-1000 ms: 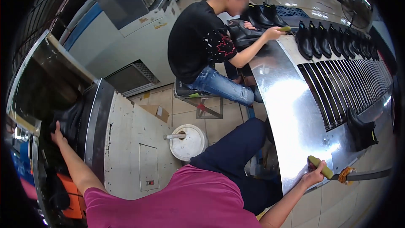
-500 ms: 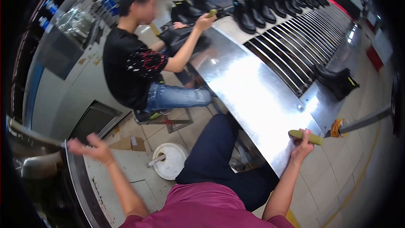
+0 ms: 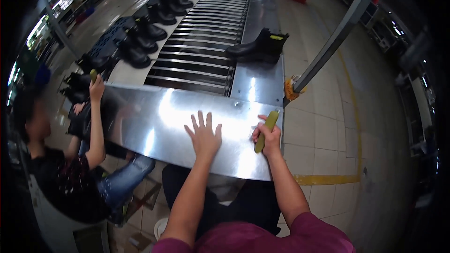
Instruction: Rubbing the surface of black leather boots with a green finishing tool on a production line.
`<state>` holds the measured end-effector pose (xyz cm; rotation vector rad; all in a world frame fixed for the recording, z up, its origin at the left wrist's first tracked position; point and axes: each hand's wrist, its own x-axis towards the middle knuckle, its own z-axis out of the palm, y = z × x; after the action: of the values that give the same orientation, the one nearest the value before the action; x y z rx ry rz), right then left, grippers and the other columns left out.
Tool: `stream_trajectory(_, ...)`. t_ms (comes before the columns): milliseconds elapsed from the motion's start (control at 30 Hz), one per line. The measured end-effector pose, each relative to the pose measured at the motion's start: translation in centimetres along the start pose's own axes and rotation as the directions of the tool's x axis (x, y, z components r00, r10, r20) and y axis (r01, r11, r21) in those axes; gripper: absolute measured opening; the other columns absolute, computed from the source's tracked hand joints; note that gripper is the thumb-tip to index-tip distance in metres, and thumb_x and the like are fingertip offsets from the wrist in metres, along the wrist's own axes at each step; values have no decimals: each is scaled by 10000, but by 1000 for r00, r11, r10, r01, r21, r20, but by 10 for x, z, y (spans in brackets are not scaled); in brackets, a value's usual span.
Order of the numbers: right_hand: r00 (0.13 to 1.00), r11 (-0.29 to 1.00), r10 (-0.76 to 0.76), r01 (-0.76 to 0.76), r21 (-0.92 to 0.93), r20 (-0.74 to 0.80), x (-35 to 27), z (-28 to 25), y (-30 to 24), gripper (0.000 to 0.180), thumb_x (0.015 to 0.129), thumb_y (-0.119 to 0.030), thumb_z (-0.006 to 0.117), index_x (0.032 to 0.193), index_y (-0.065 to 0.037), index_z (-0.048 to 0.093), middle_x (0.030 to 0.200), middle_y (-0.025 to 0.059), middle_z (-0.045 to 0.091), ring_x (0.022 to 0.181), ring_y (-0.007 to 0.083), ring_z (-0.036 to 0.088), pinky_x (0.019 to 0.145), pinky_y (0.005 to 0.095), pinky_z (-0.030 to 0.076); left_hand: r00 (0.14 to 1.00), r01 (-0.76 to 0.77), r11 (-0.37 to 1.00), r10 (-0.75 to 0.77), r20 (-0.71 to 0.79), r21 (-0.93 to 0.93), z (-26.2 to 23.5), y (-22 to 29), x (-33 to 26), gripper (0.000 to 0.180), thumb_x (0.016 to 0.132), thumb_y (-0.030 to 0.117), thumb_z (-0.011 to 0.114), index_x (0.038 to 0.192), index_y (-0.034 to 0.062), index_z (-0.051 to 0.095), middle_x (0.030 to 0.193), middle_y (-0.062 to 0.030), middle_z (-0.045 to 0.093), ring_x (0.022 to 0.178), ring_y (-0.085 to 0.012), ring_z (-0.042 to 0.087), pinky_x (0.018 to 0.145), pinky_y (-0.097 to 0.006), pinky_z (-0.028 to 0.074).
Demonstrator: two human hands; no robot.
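Note:
My left hand (image 3: 205, 137) is open, its fingers spread above or on the shiny metal tabletop (image 3: 150, 112); whether the palm touches the surface I cannot tell. Nothing is in it. My right hand (image 3: 273, 141) is closed around an olive-green oblong bar (image 3: 267, 129) with rounded ends, held slantwise over the tabletop's right end. Beyond that hand, a black ankle boot (image 3: 258, 49) with a yellow-green inner patch rests on the metal strip beside the rollers, its toe pointing left.
A roller conveyor (image 3: 192, 58) runs away from the tabletop. Several black boots (image 3: 133, 54) line its left side. A co-worker (image 3: 61, 164) sits at the left, holding a similar olive-green bar (image 3: 93, 76) near dark boots. A slanted metal post (image 3: 328, 42) stands at the right, by the tabletop's corner.
The view has swung right, so the tabletop and conveyor now lie ahead. My left hand has come from the far left to the tabletop. My right hand still grips the bar, now held more upright.

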<state>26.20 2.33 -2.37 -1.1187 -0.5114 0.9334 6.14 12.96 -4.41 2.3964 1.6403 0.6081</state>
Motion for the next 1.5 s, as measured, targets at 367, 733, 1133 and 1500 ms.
stream_trajectory(367, 922, 774, -356, 200, -600, -152, 230, 27, -95, 390, 869, -125, 765, 1232, -62, 638, 865, 53, 657, 609, 120, 625, 484, 274, 475, 998, 19, 1000, -18, 59, -9, -13, -3, 6, 610, 980, 422, 578, 1480, 84, 497, 1604, -233, 347, 1526, -462, 203, 1204, -685, 66)
stream_trajectory(733, 945, 978, -159, 110, -178, -287, 370, -32, -123, 329, 813, -9, 626, 1114, -52, 502, 870, 95, 624, 657, 221, 696, 445, 332, 461, 994, 21, 1000, -18, 109, -23, -12, 0, 12, 650, 962, 423, 604, 1500, 84, 470, 1610, -260, 328, 1530, -484, 180, 1187, -721, 51)
stream_trajectory(1133, 947, 723, -301, 152, -674, -110, 273, -21, -116, 392, 776, -181, 868, 1073, -29, 662, 701, 18, 612, 550, 126, 582, 495, 286, 484, 997, 12, 1000, -11, 77, -21, -9, 2, 17, 621, 966, 408, 587, 1486, 82, 490, 1612, -249, 315, 1522, -486, 190, 1185, -717, 64)
stream_trajectory(1500, 817, 448, -576, 278, -850, -36, 193, 24, -86, 461, 750, -242, 889, 1090, 0, 695, 863, 100, 730, 821, 243, 708, 768, 376, 551, 998, 5, 1000, -6, -59, -31, 4, 2, 7, 631, 977, 482, 548, 1472, 90, 530, 1594, -204, 385, 1504, -434, 265, 1192, -683, 117)
